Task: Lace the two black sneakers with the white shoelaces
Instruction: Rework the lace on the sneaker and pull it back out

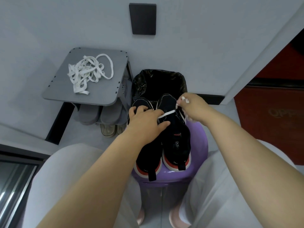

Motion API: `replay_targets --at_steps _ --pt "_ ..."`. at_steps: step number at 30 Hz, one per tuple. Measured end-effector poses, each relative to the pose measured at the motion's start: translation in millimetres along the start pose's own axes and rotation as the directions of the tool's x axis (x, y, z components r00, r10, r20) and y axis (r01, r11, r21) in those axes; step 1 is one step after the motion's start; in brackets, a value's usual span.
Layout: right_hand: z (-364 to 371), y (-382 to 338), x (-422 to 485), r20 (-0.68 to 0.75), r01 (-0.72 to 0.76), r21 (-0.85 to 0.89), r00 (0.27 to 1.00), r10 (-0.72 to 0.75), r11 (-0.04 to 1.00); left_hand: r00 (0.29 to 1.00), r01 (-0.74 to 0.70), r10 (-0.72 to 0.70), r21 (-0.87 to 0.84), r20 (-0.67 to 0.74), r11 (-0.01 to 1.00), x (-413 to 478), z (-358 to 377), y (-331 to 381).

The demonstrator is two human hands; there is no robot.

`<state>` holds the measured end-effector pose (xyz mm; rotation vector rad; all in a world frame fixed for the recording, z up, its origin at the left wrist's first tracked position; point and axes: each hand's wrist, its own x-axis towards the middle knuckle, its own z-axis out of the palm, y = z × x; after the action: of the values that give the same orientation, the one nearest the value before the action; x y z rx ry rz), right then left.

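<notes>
Bin (158,79) blocks beyond sneakers (174,139); rack (102,94) left.

left hand (146,122) flat, fingers spread | right hand (192,106) fingertips pinched

The right black fabric sneaker (176,129) carries a small red "adidas" on its tongue, upside down to me. On its black insole I read white letters "adi", the rest hidden. A faint "OPP" shows on the red panel (263,129). The heel lettering is too small to read.
</notes>
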<state>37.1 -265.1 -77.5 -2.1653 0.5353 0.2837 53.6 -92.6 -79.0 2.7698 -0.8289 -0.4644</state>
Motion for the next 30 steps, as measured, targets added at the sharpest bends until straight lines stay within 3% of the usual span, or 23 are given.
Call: replay_targets --at_steps 2,4,6,9,12,16,17,19,21,23,26,30 --pt "-4.0 -4.6 -1.3 -0.059 0.03 0.366 0.998 -0.008 0.93 1.0 0.01 -0.01 -0.006 0.005 1.0 0.4 0.6 0.8" --pt "-11.8 -7.3 -1.8 -0.15 0.095 0.54 0.989 -0.016 0.836 1.0 0.02 -0.019 -0.016 0.008 1.0 1.1 0.1 2.2" --pt "-14.8 -2.9 -0.4 -0.211 0.118 0.412 0.977 -0.032 0.903 1.0 0.021 -0.021 -0.023 0.01 1.0 1.6 -0.5 3.1" --pt "-7.1 10.8 5.5 -0.162 0.099 0.02 0.982 -0.094 0.995 1.0 0.019 -0.019 -0.016 0.007 1.0 2.3 0.8 3.2" --pt "4.8 14.5 5.9 -0.005 0.075 -0.232 0.997 -0.078 0.97 1.0 0.017 -0.017 -0.007 -0.005 1.0 2.8 1.9 3.1" --pt "7.0 10.9 4.9 -0.021 0.062 -0.346 0.997 -0.074 0.936 1.0 0.017 -0.017 -0.008 -0.002 1.0 3.8 2.6 2.7" --pt "4.4 8.3 4.2 -0.057 0.065 -0.3 0.995 -0.085 0.952 1.0 0.02 -0.02 -0.007 0.0 1.0 3.9 2.6 2.0" --pt "-6.4 5.0 4.8 -0.208 0.058 0.016 0.977 -0.054 0.998 1.0 0.024 -0.024 -0.012 0.0 1.0 4.2 2.8 0.7" --pt "-18.7 2.8 3.7 -0.279 0.072 0.404 0.959 0.048 0.912 1.0 0.028 -0.028 -0.02 -0.002 0.999 4.7 3.0 0.5" --pt "-21.2 0.5 2.0 -0.2 0.055 0.635 0.975 0.095 0.771 1.0 0.027 -0.027 -0.021 0.001 0.999 5.0 3.1 1.0" --pt "-13.0 -5.7 -2.7 -0.063 0.0 0.826 0.994 0.093 0.563 1.0 0.025 -0.025 -0.014 -0.003 1.0 5.1 3.0 1.0" --pt "-23.0 -7.3 1.2 -0.215 0.124 0.91 0.957 0.194 0.395 0.999 0.033 -0.033 -0.007 -0.001 0.999 5.0 2.8 -1.2"
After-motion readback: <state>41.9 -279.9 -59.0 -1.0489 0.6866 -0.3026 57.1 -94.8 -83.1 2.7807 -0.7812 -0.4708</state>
